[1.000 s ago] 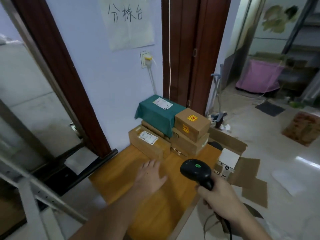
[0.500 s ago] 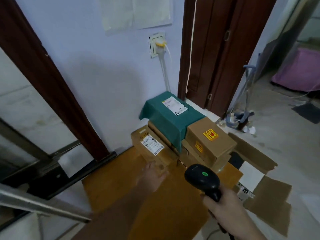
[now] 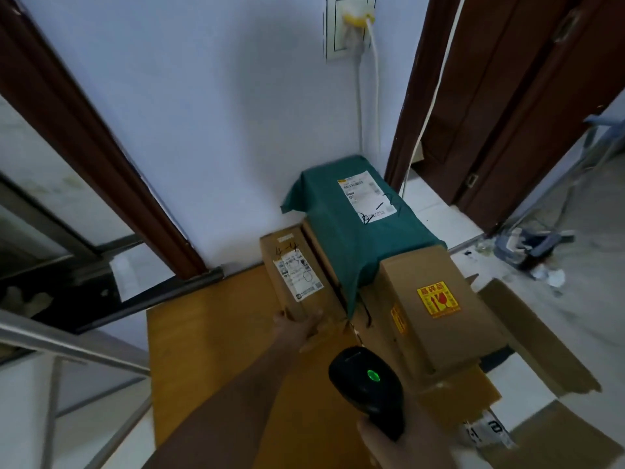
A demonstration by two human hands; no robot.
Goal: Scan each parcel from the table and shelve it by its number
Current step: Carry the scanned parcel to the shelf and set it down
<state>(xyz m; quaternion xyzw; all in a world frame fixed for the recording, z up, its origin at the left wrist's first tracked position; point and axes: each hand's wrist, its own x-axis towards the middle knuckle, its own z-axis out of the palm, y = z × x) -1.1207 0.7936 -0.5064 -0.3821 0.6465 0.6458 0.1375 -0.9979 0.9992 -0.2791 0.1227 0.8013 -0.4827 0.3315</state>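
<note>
Head view: looking down at a wooden worktop (image 3: 209, 350) pushed against a pale wall, with parcels stacked at its far right end.
Left hand (image 3: 297, 328): reached forward to the near end of the long flat carton (image 3: 297, 275); thumb and fingers lie against that end of the box, though how far they curl round it cannot be told through the blur.
Right hand (image 3: 406, 441): low at the bottom edge, wrapped round the handle of the black scanner (image 3: 367, 384).
Scanner: head tilted forward toward the parcels, a green light glowing on its top.
Long flat carton: lies directly on the worktop, left of the stack, running away toward the wall; a white shipping label on top and handwritten marks near its far end.
Green parcel (image 3: 351, 225): a dark green wrapped bundle on top of the stack nearest the wall, white label facing up, its wrap hanging down over the carton beneath.
Stickered box (image 3: 436, 306): brown carton just in front of the green parcel, on top of another carton, carrying a yellow and red fragile sticker on top and a smaller yellow one on its side.
Wall socket (image 3: 348, 25): above the parcels, with a plug in it and white cable dropping down behind the stack.
Loose cardboard (image 3: 537, 336): flattened brown sheets on the floor to the right of the worktop.
Door frames: dark brown wood at left and right of the wall.
</note>
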